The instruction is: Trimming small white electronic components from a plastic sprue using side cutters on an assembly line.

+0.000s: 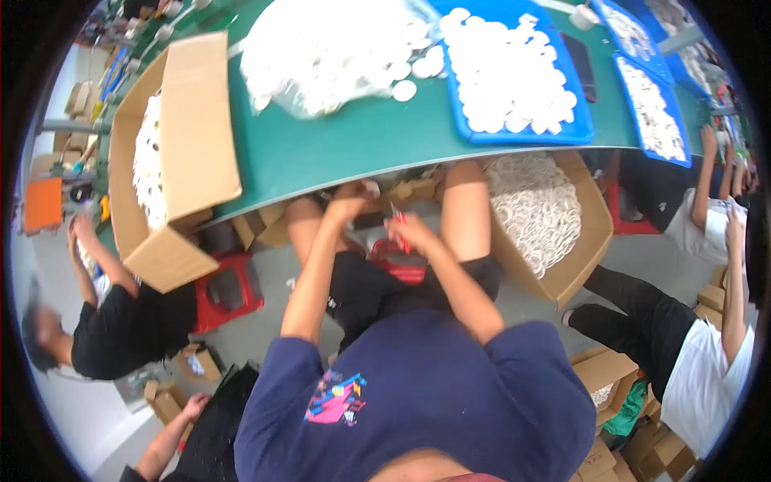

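Just below the table's front edge, my left hand (348, 204) is closed, its fingers pinching a small white round piece (372, 189). To its right, over my lap, my right hand (416, 234) grips a red-handled tool (403, 228). That tool's narrow tip points up toward the left hand; it looks like small snips, though blur hides the exact kind. A short gap separates the tool from the white piece. Beside my right knee stands a cardboard box (593, 210) filled with white rings (534, 209).
On the green table (321, 149) are a clear bag (333, 60) of white discs, a blue tray (580, 128) of white parts and a dark phone-like slab (580, 66). An open carton (201, 120) juts over the left edge. Red stools (229, 293) and co-workers are close on both sides.
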